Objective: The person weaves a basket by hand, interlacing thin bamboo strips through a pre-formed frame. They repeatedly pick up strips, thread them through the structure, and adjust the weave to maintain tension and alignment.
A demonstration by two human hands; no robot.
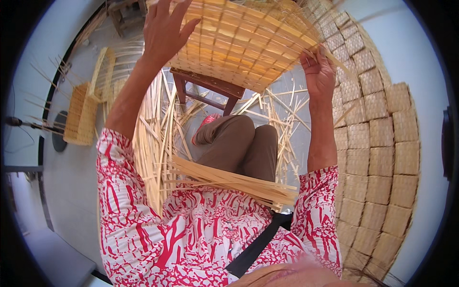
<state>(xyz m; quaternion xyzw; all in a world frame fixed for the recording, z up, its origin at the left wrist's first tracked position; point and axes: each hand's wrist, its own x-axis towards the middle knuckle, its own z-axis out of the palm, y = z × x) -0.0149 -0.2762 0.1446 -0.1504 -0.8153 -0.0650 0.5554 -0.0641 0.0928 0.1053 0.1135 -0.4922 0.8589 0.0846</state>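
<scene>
A half-woven bamboo piece (239, 43), with a square grid and long strips along its edge, is raised above a dark wooden stool (205, 81). My left hand (165, 36) is at its left side, fingers stretched out and thumb apart, touching the weave; the fingertips reach the top of the view. My right hand (317, 71) pinches a flat strip at the right edge of the piece. A bundle of loose bamboo strips (229, 177) lies across my lap, over my brown trousers.
Long strips (148, 124) are heaped and scattered on the grey floor around my legs. Many square woven baskets (373, 158) are stacked along the right wall. An unfinished basket (76, 115) with protruding strips stands at the left, near a dark round base (60, 143). Another wooden stool (119, 14) is at the back left.
</scene>
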